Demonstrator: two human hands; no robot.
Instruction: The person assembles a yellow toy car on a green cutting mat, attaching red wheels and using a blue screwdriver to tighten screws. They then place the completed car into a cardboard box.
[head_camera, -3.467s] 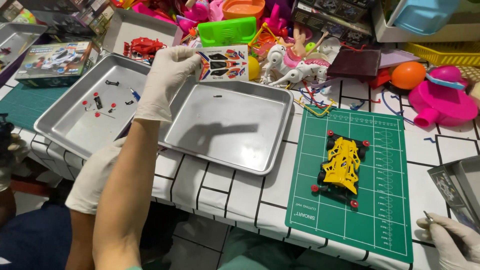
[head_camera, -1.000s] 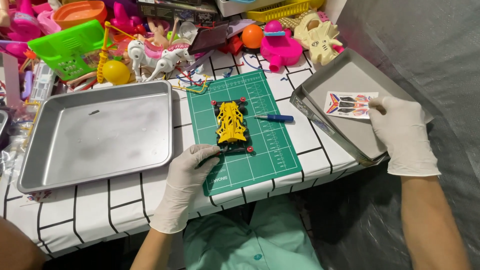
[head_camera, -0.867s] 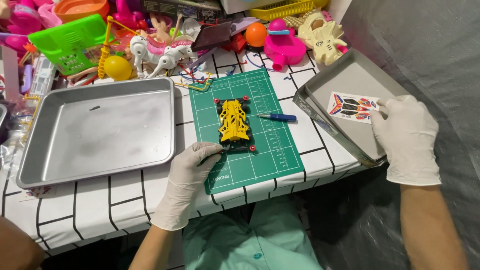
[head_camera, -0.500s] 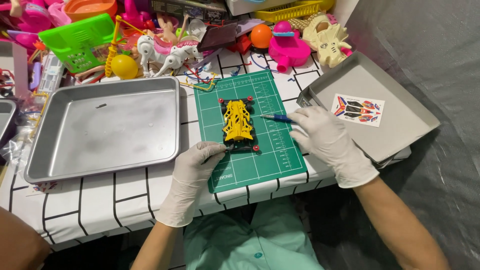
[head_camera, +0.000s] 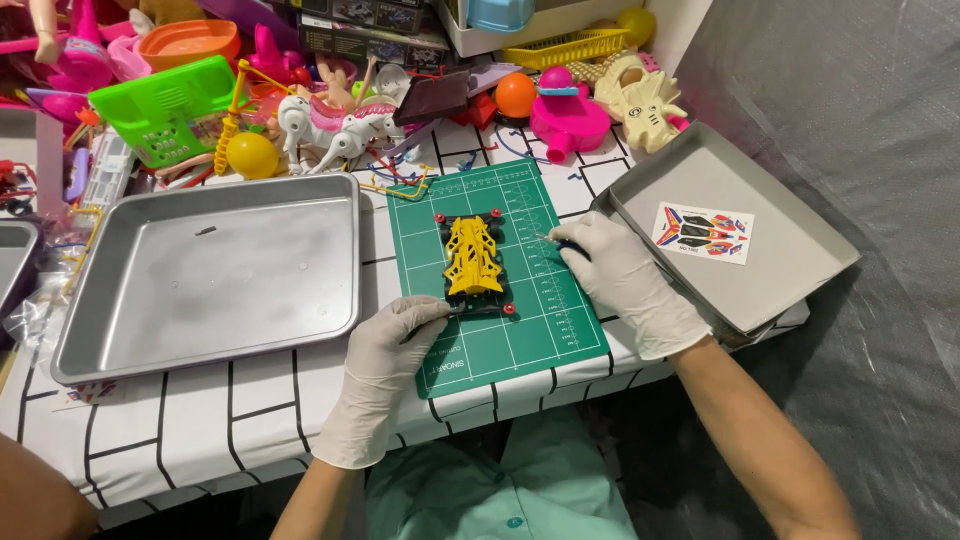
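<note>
Left hand (head_camera: 392, 345), latex-gloved, is reaching up, fingers together touching the yellow plastic toy car (head_camera: 473, 257) at its 6 o'clock on the green gridded mat (head_camera: 520, 340). Right hand (head_camera: 622, 275), at 3 o'clock, is pinching a thin blue screwdriver (head_camera: 562, 241).

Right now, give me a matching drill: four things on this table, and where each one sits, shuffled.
Things:
1. yellow toy racing car
2. colourful sticker sheet
3. orange ball
4. gloved left hand

Places:
A. inside the grey metal tray at the right table edge
B. at the back of the table, beside the pink plastic toy
C. in the middle of the green cutting mat
D. on the near left corner of the mat, fingers at the car's near end

Pairs: 1-C, 2-A, 3-B, 4-D
</note>
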